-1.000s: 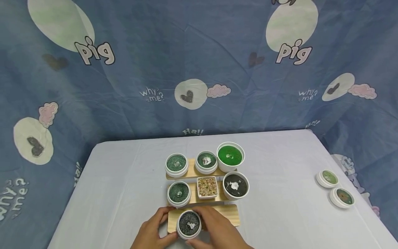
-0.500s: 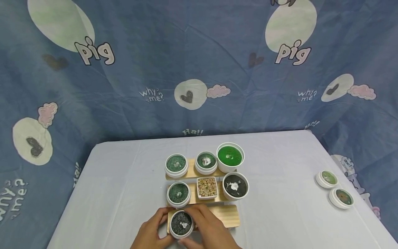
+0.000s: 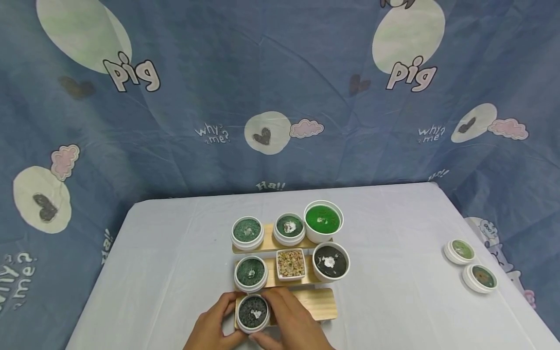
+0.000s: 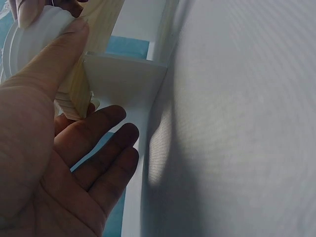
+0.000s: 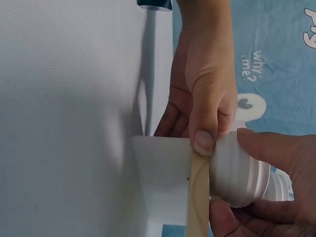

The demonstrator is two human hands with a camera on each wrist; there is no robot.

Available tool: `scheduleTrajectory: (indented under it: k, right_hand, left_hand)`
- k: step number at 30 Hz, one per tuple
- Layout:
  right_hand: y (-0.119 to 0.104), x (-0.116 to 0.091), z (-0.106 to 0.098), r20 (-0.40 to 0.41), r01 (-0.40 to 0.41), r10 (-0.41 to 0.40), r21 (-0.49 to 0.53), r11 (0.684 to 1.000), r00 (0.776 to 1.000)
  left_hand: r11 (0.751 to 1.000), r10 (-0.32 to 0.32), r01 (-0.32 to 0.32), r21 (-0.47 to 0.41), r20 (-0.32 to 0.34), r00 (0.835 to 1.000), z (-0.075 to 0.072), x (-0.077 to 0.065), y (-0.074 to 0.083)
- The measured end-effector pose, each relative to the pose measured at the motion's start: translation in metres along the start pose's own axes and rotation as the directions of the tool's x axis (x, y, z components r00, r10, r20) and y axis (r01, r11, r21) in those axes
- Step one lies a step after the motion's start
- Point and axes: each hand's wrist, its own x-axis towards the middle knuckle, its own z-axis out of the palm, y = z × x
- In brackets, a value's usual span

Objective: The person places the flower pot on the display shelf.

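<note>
A white round tub [image 3: 253, 311] with dark grey contents and a whitish patch on top stands at the left end of the lowest wooden step [image 3: 317, 304]. My right hand [image 3: 290, 321] holds this tub from the right, thumb and fingers on opposite sides of its wall in the right wrist view. My left hand [image 3: 214, 323] grips the step's left end, thumb at the near edge and index finger toward the far one. In the left wrist view its other fingers [image 4: 113, 173] hang loosely beside a white support panel [image 4: 123, 79] under the wood [image 4: 101, 24].
Two higher steps carry green-topped tubs [image 3: 251, 272], a square dish [image 3: 290, 264] of tan granules, a dark-filled cup [image 3: 331, 262] and a bright green cup [image 3: 323, 221]. Two small tubs [image 3: 480, 278] stand near the table's right edge. Patterned blue cloth [image 3: 280, 73] hangs behind.
The dark-filled tub has moved left along the lowest step, and my right hand has moved with it. My left hand has stayed at the step's end.
</note>
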Motion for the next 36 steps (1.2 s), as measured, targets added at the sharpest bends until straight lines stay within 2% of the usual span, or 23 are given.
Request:
scheduleTrajectory:
  k: [9,16,22,26,29,36]
  right_hand:
    - [0.0,0.001,0.004,-0.004,-0.001,0.001,-0.015,1.0,1.0]
    - [0.0,0.0,-0.001,0.029,-0.021,0.02,0.014,1.0,0.999]
    - [0.005,-0.007,-0.009,-0.012,-0.001,0.0,-0.051,0.999,1.0]
    - [0.008,-0.013,-0.017,-0.027,0.002,-0.004,-0.084,0.996,1.0]
    - [0.01,-0.018,-0.023,-0.032,-0.02,0.018,-0.073,0.997,0.999]
    - [0.02,-0.028,-0.04,-0.083,-0.047,0.043,-0.047,0.998,0.996]
  left_hand:
    - [1.0,0.005,-0.005,-0.004,-0.002,1.0,0.001,0.0,-0.002]
    - [0.998,-0.056,0.057,-0.025,0.038,0.998,-0.002,0.001,0.002]
    - [0.992,-0.121,0.125,-0.032,0.096,0.988,-0.005,0.002,0.006]
    - [0.995,-0.095,0.097,-0.024,0.077,0.992,-0.004,0.001,0.005]
    - [0.996,-0.084,0.085,-0.025,0.066,0.994,-0.004,0.001,0.005]
    - [0.993,-0.112,0.115,-0.032,0.087,0.99,-0.005,0.002,0.007]
